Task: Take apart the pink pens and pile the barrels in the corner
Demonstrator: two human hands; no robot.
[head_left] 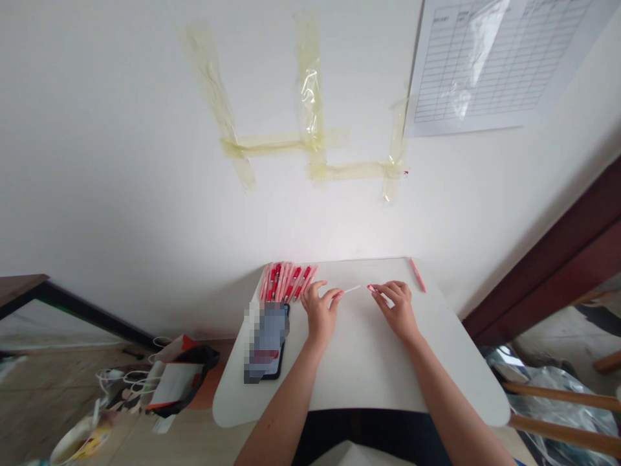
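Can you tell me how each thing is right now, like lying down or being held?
Left hand: fingers at the end of the thin white stick.
Right hand: pinching a small pink piece.
Bundle of red-and-pink pens: lying side by side.
Single pink pen: lying alone by the table edge.
Black smartphone: lying flat, screen blurred.
Printed paper grid chart: fixed on the wall.

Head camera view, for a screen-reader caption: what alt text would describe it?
A left hand and right hand reach over a white table, a thin white stick between their fingertips, beside a row of red and pink pens and a pixelated phone. Yellowed tape strips and a ruled paper sheet mark the wall above.
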